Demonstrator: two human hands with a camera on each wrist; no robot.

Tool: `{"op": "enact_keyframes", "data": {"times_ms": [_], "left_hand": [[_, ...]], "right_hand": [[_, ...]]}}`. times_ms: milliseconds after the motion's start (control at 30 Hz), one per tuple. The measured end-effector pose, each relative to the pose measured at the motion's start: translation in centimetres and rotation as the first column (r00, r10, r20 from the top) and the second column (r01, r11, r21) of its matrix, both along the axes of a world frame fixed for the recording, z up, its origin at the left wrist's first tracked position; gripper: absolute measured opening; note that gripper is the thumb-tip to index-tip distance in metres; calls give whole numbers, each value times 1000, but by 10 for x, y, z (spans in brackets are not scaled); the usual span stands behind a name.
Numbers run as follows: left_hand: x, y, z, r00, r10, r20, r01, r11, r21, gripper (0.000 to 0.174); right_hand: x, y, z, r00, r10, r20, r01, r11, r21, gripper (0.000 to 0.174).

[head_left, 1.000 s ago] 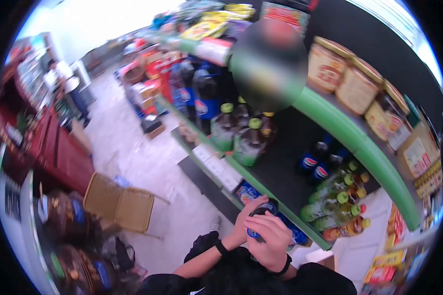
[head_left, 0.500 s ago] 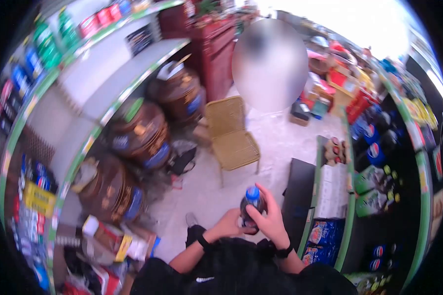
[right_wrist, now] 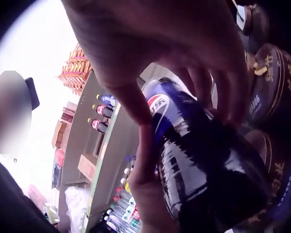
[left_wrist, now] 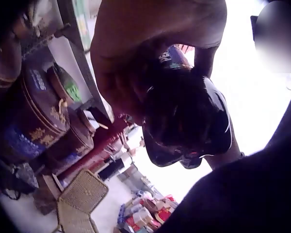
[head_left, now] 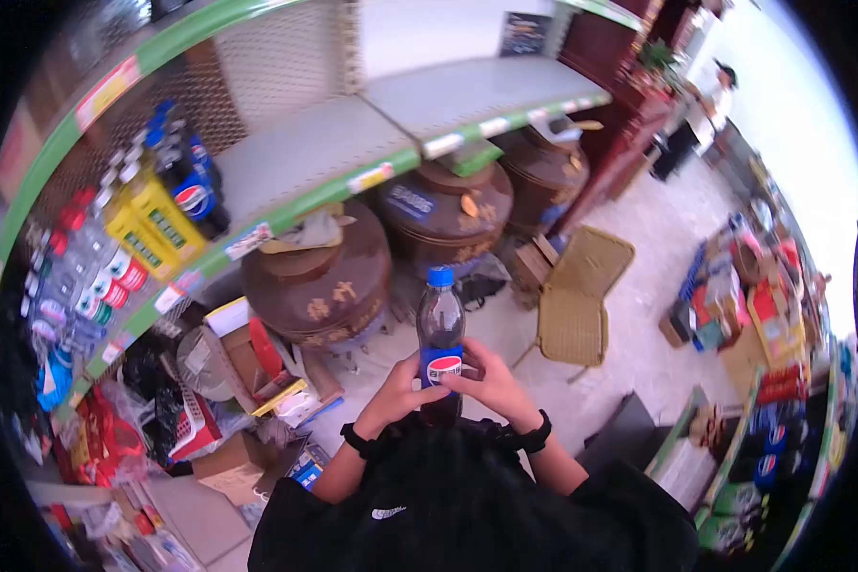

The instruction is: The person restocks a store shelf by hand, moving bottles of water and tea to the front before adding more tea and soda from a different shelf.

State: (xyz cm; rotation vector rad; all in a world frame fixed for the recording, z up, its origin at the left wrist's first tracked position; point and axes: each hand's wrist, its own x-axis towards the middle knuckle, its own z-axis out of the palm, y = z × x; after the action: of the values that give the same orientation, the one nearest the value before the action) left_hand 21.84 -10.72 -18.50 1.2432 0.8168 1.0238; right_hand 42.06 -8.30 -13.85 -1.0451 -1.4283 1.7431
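Observation:
A Pepsi bottle (head_left: 441, 329) with a blue cap and dark cola inside stands upright between both hands, in front of the chest. On its left side the left hand (head_left: 396, 393) grips the lower half. From the right, the right hand (head_left: 494, 386) holds it too, its thumb across the label. The left wrist view shows the dark bottle base (left_wrist: 186, 121) below the curled left hand (left_wrist: 155, 34). In the right wrist view the bottle (right_wrist: 199, 155) lies between the thumb and fingers of the right hand (right_wrist: 160, 39).
Ahead is a green-edged shelf (head_left: 391, 172) with Pepsi bottles (head_left: 195, 181) and water bottles (head_left: 100, 272) at its left. Below stand large brown jars (head_left: 319, 281). A woven chair (head_left: 574, 324) and a cluttered box pile (head_left: 744, 296) are to the right; an open carton (head_left: 248, 353) sits lower left.
The head view has swung left, from the drink shelf to the shelf with brown jars. Both hands have carried the bottle from beside the drink shelf to in front of the body, its label now showing.

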Motion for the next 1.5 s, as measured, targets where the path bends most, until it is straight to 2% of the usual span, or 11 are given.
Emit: {"op": "enact_keyframes", "data": {"times_ms": [167, 333, 433, 567, 600, 633, 733, 833, 1000, 1100, 1500], "left_hand": [[-63, -2, 19, 949, 152, -278, -121, 985, 125, 69], [-109, 4, 37, 753, 401, -521, -200, 895, 400, 75], [-121, 13, 63, 682, 517, -518, -285, 839, 463, 76], [-122, 39, 93, 470, 804, -364, -449, 573, 686, 70], [-121, 47, 103, 389, 864, -319, -530, 494, 690, 66], [-123, 58, 104, 340, 905, -254, -602, 417, 681, 63], [-135, 97, 92, 211, 977, -17, -742, 172, 648, 45], [-147, 119, 106, 62, 988, -140, -598, 149, 788, 39], [-157, 144, 110, 79, 976, -204, -683, 202, 702, 66], [-165, 149, 105, -1, 966, -260, -632, 200, 749, 79], [-173, 149, 93, -117, 906, -407, -639, 246, 729, 85]], "right_hand": [[-64, 38, -14, 979, 200, -25, -199, 979, 49, 78], [-112, 67, -2, 946, 324, 27, -313, 886, 341, 69], [-134, 87, 28, 952, 264, 154, -305, 780, 547, 69], [-162, 128, 58, 957, 289, 2, -226, 747, 626, 71], [-169, 139, 65, 929, 347, -131, -218, 795, 566, 76], [-181, 154, 67, 958, 274, -79, -122, 643, 756, 74], [-216, 181, 85, 935, 294, -196, -70, 698, 712, 66], [-249, 211, 93, 906, 311, -286, -46, 746, 665, 65], [-286, 249, 103, 899, 361, -249, -113, 739, 664, 60], [-309, 263, 95, 868, 418, -268, -166, 752, 638, 60], [-354, 275, 93, 852, 495, -172, -284, 712, 643, 54]]}}
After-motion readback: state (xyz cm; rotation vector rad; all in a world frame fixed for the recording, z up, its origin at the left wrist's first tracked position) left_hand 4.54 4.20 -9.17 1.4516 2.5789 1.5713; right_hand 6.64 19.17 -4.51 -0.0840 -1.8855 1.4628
